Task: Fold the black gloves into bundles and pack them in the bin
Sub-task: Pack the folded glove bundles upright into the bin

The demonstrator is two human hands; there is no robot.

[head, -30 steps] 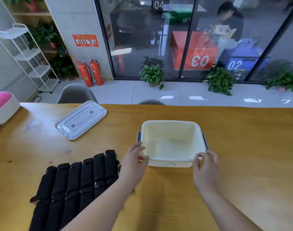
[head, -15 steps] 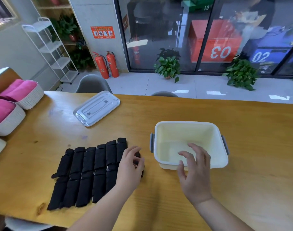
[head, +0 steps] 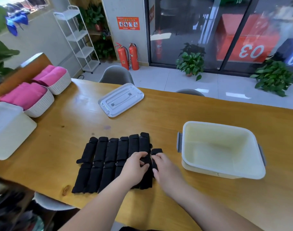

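Observation:
Several black gloves point(head: 107, 157) lie side by side in a row on the wooden table point(head: 159, 114). My left hand point(head: 135, 165) grips the rightmost glove point(head: 144, 142) near its middle, fingers curled on the fabric. Beside it, my right hand point(head: 164, 165) pinches the same glove's right edge, where a small black flap sticks out. The cream plastic bin point(head: 252, 170), with grey side handles, stands to the right of the gloves and holds nothing.
The bin's grey lid point(head: 121, 99) lies at the back of the table. At the left stand two white baskets point(head: 42, 105) of pink cloth and a white box point(head: 9, 130). Grey chairs stand behind the table.
Both hands left the bin's near rim and moved left onto the rightmost glove, which they now hold. The view swung left and down.

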